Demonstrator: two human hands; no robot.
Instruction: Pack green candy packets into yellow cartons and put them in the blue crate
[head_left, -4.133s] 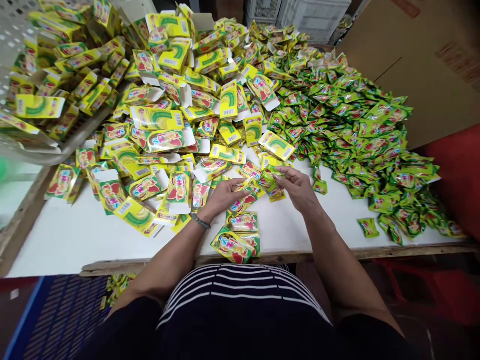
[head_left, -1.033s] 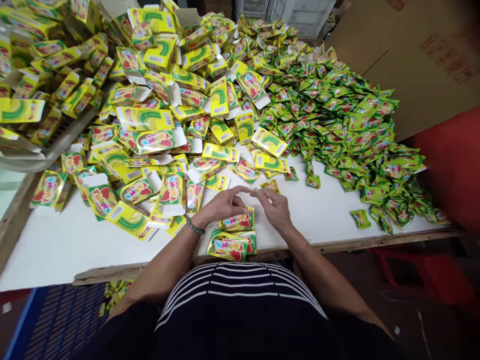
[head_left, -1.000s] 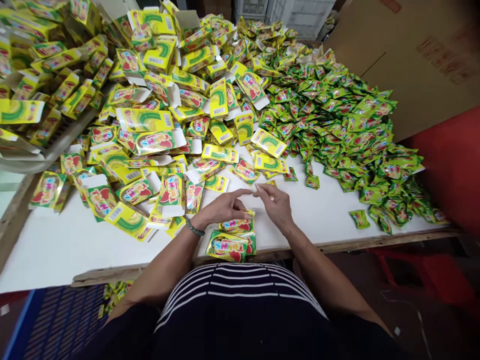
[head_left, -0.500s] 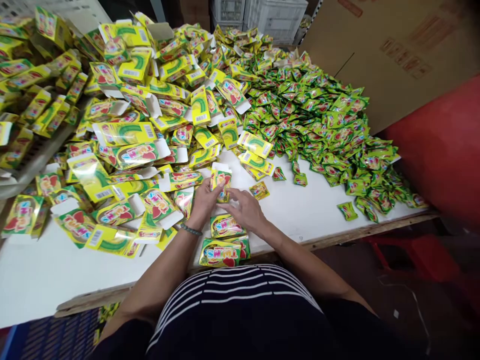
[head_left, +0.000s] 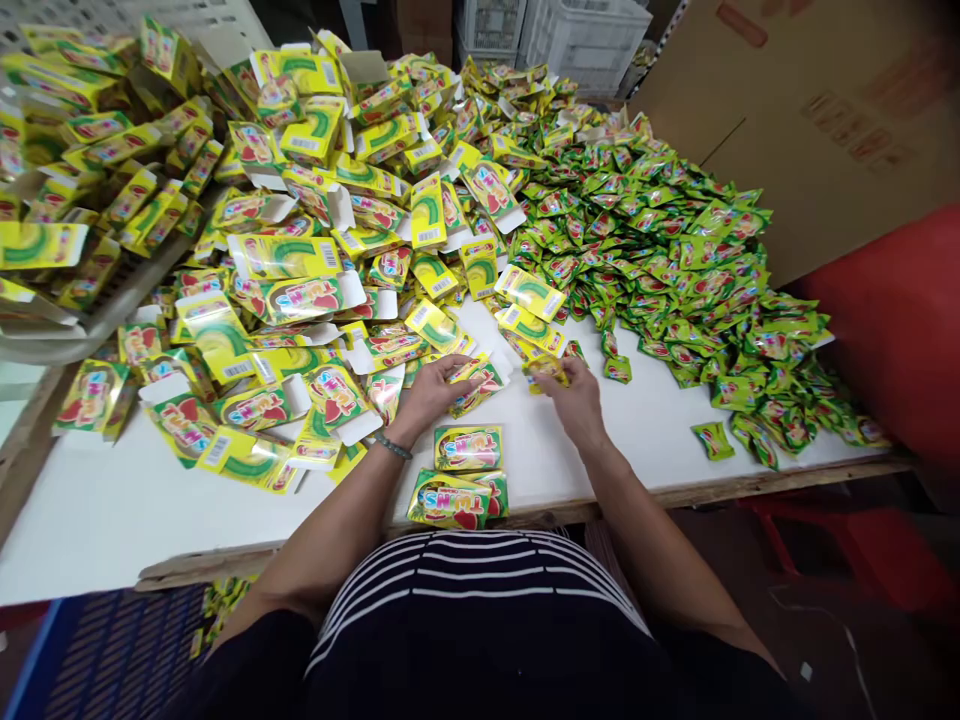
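My left hand [head_left: 429, 392] is closed round a small yellow carton [head_left: 477, 378] with its white end flap open, held just above the white table [head_left: 112, 500]. My right hand [head_left: 576, 393] pinches a green candy sachet [head_left: 544, 368] a short way right of the carton. Two filled cartons [head_left: 466, 447] lie stacked near the front edge, below my hands, with a third [head_left: 448, 502] at the very edge.
A heap of empty yellow cartons [head_left: 300, 250] covers the left and middle of the table. A big pile of green sachets [head_left: 675, 260] fills the right side; one stray sachet [head_left: 712, 440] lies apart. A grey basket [head_left: 97, 320] with cartons stands at the left, cardboard [head_left: 825, 120] behind.
My left hand picked an empty carton from the heap and brought it down. My right hand moved right and took up a sachet lying on the table.
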